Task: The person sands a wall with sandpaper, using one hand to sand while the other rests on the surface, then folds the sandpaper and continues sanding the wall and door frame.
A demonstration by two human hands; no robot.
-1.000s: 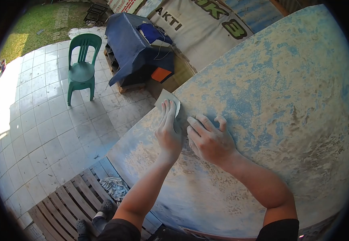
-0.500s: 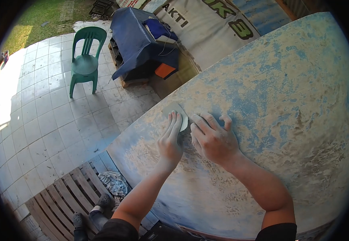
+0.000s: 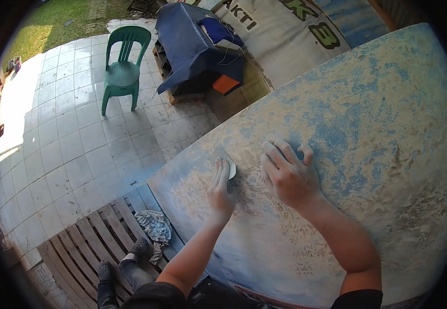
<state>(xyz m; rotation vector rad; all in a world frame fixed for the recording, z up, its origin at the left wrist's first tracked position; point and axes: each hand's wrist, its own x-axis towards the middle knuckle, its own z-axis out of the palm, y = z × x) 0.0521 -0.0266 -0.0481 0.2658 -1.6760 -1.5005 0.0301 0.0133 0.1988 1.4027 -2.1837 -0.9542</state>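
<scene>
A large curved panel (image 3: 367, 108) with worn blue paint and beige patches lies beneath both hands. My left hand (image 3: 221, 193) presses a thin piece of sandpaper (image 3: 232, 170) to its surface, near the left edge. The fingers are straight and close together over the sheet, hiding much of it; a pale rim shows on the right side. To the right, my right hand (image 3: 291, 177) rests on the panel with fingers apart and bent, and no object shows in it. Whitish dust coats both hands.
A slatted wooden platform (image 3: 87, 247) is under my feet, with a crumpled cloth (image 3: 154, 226) on it. Beyond the panel are a green plastic chair (image 3: 123, 72), a blue tarp (image 3: 187, 46) over a stack and a printed banner (image 3: 280, 41).
My left hand has slid the sandpaper toward me and to the left over the panel, widening the distance between the hands. My right hand stays near the same patch. The view has shifted slightly.
</scene>
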